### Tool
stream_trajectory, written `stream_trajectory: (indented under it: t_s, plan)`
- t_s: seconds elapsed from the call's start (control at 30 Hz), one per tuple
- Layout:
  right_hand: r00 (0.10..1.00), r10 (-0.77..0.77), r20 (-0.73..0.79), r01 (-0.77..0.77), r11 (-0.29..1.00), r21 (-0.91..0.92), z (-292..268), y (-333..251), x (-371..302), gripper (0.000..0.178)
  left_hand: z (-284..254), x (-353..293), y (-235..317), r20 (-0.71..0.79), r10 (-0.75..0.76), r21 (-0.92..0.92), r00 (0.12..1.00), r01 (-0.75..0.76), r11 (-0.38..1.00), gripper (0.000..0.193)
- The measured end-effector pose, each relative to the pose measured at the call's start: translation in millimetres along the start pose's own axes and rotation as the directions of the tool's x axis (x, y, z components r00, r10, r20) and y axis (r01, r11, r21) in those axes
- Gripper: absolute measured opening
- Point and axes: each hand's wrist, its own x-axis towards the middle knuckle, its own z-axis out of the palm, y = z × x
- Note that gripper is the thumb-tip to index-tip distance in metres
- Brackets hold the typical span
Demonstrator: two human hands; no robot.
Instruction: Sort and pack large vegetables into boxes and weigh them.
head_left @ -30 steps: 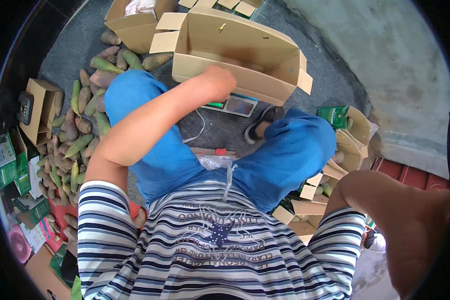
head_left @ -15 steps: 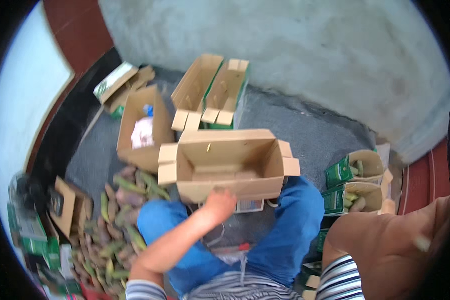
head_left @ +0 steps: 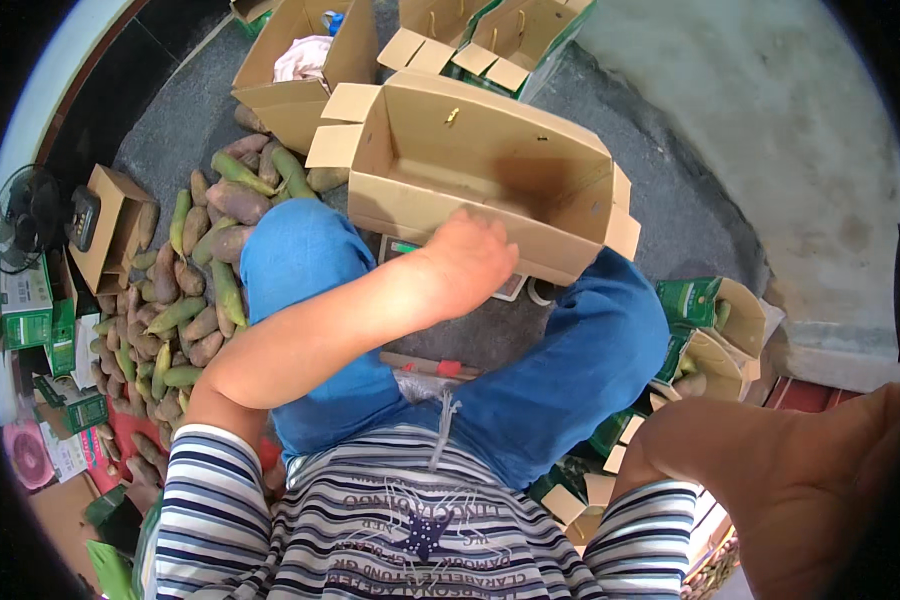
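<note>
An open brown cardboard box (head_left: 480,150) with its end flaps folded outward stands before my knees. It rests on or over a scale (head_left: 510,289), mostly hidden beneath it. My left hand (head_left: 470,258) is against the outside of the box's near wall, its fingers curled. Whether anything is in those fingers is hidden. My right hand (head_left: 850,450) is raised close at the far right, apart from the box; its fingers run into the dark rim. The box shows no produce inside.
Left of my knee lies a heap of brown and green tubers (head_left: 180,310). A carton with pink cloth (head_left: 303,60) and more open cartons (head_left: 450,30) stand beyond. Green boxes holding produce (head_left: 715,335) are at the right; a black fan (head_left: 28,215) is far left.
The view has tilted down and turned, so the box appears higher and slanted. My left hand has shifted rightward along its near wall. My right hand remains raised at the right.
</note>
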Motion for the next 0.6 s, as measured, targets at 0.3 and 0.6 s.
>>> stream_trajectory:
  t_s: [0.3,0.6]
  plan:
    - [0.986,0.145,0.08,-0.148,0.989,0.031,42,9,4,0.047,-69,-71,-18,-0.558,-0.2,-0.298,0.805,0.031,0.954,0.041]
    - [0.956,0.052,0.289,-0.075,0.995,0.07,103,10,20,0.049,-54,-119,-46,-0.796,-0.438,-0.386,0.418,0.208,0.899,0.032]
